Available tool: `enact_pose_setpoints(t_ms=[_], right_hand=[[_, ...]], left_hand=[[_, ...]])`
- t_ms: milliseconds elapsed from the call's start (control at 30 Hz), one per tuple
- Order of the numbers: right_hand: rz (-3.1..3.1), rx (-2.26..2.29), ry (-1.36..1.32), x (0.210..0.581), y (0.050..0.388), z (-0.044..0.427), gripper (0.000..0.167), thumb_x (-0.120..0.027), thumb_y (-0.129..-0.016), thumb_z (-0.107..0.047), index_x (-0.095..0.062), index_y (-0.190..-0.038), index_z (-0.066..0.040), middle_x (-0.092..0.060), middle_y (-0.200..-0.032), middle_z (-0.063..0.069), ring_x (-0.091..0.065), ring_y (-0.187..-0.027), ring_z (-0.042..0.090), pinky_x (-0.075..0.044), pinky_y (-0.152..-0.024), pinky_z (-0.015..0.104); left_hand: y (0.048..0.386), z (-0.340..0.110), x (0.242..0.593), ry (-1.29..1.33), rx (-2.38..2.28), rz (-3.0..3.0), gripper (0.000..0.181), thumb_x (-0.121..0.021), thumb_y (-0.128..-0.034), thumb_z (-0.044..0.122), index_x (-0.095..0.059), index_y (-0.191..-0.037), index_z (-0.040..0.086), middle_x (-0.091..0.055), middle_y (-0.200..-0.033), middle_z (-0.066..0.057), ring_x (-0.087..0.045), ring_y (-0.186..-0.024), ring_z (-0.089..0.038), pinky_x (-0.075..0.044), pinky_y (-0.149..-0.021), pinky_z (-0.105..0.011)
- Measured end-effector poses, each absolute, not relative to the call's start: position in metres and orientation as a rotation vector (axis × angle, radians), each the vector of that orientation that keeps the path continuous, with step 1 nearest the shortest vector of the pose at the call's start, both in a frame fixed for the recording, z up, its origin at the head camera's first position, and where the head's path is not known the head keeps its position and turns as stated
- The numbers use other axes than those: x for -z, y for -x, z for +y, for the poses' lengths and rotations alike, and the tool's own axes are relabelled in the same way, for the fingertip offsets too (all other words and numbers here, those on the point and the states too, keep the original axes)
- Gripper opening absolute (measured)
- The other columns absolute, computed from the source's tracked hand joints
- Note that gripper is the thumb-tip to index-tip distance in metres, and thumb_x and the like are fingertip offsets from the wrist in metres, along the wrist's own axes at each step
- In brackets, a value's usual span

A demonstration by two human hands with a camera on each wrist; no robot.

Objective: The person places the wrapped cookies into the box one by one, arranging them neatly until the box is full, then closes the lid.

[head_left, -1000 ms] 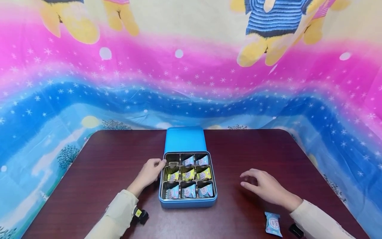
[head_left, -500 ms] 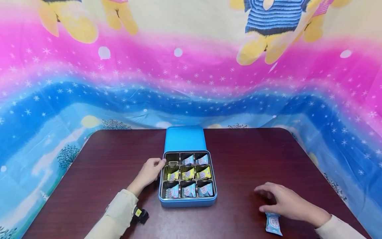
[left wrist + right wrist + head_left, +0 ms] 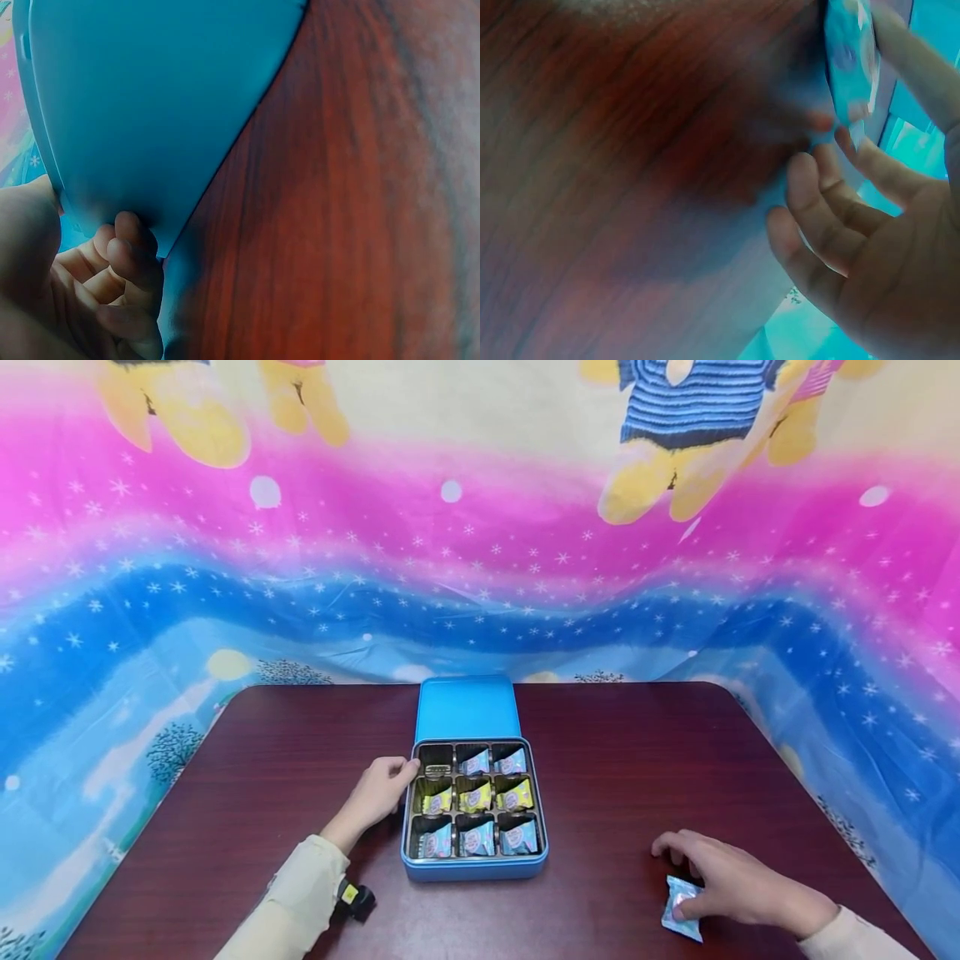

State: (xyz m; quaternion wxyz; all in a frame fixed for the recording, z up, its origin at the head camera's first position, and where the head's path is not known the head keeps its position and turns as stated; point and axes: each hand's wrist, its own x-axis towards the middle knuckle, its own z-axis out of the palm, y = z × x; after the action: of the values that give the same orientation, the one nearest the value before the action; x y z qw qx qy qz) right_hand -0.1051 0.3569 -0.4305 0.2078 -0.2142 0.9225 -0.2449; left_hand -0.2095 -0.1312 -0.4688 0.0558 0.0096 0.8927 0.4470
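Observation:
A blue tin (image 3: 474, 869) stands with its lid (image 3: 468, 708) laid back behind it. Inside are dark compartments in three rows: blue wrapped candies in the front row, yellow wrapped candies (image 3: 475, 797) in the middle row, and two blue ones at the back. The back left compartment has no candy. My left hand (image 3: 375, 793) grips the tin's left side, thumb at the rim and curled fingers (image 3: 135, 259) against the wall. At the right, my right hand (image 3: 738, 881) pinches a blue wrapped candy (image 3: 678, 893) between thumb and index finger; the right wrist view shows this candy (image 3: 847, 64) too.
A dark red-brown table (image 3: 600, 752) bears everything. Behind it hangs a colourful printed cloth (image 3: 480, 568). A small black device (image 3: 358, 900) sits beside the left sleeve at the wrist.
My right hand has moved right and toward the candy on the table, then taken hold of it. The candy has turned and shifted slightly. My left hand stays on the tin.

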Motion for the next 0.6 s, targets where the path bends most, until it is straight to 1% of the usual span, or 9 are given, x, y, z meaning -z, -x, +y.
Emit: enact_pose_setpoints(t_ms=[67,200,367,467,600], right_hand=[[2.620,0.681,0.584,0.433,0.107,0.355,0.050,-0.078,-0.085,-0.045,-0.059,-0.122,-0.016,-0.056,-0.095,-0.005,-0.046,-0.074,-0.003,-0.037,-0.061,0.023],[2.741,0.642,0.553,0.437,0.107,0.350,0.042,-0.070,-0.091,-0.048,-0.061,-0.119,-0.018,-0.061,-0.092,-0.011,-0.048,-0.073,-0.007,-0.038,-0.060,0.022],[2.775,0.640,0.489,0.438,0.108,0.345,0.036,-0.065,-0.096,-0.047,-0.061,-0.120,-0.020,-0.062,-0.091,-0.012,-0.047,-0.069,-0.005,-0.035,-0.058,0.023],[2.733,0.663,0.483,0.438,0.110,0.347,0.041,-0.065,-0.095,-0.047,-0.061,-0.124,-0.019,-0.064,-0.096,-0.009,-0.049,-0.073,-0.005,-0.037,-0.059,0.023],[2.611,0.732,0.519,0.435,0.114,0.354,0.055,-0.073,-0.089,-0.047,-0.058,-0.132,-0.015,-0.064,-0.107,-0.002,-0.051,-0.081,-0.004,-0.039,-0.062,0.023]], left_hand=[[0.209,-0.131,0.469,-0.029,-1.358,2.708,0.043,-0.051,-0.1045,0.039,-0.047,-0.070,0.014,-0.046,-0.052,0.002,-0.047,-0.043,-0.015,-0.041,-0.047,-0.031],[0.210,-0.130,0.470,-0.028,-1.359,2.705,0.043,-0.051,-0.1046,0.040,-0.047,-0.070,0.014,-0.045,-0.053,0.002,-0.047,-0.043,-0.015,-0.041,-0.048,-0.030],[0.210,-0.130,0.471,-0.030,-1.357,2.716,0.044,-0.051,-0.1043,0.041,-0.047,-0.070,0.014,-0.045,-0.051,0.002,-0.047,-0.043,-0.015,-0.040,-0.047,-0.030],[0.211,-0.130,0.471,-0.033,-1.351,2.722,0.044,-0.051,-0.1043,0.041,-0.048,-0.070,0.014,-0.045,-0.051,0.002,-0.047,-0.042,-0.015,-0.040,-0.047,-0.030],[0.211,-0.131,0.471,-0.035,-1.348,2.725,0.044,-0.051,-0.1044,0.040,-0.048,-0.070,0.014,-0.045,-0.051,0.002,-0.047,-0.042,-0.015,-0.041,-0.047,-0.030]])
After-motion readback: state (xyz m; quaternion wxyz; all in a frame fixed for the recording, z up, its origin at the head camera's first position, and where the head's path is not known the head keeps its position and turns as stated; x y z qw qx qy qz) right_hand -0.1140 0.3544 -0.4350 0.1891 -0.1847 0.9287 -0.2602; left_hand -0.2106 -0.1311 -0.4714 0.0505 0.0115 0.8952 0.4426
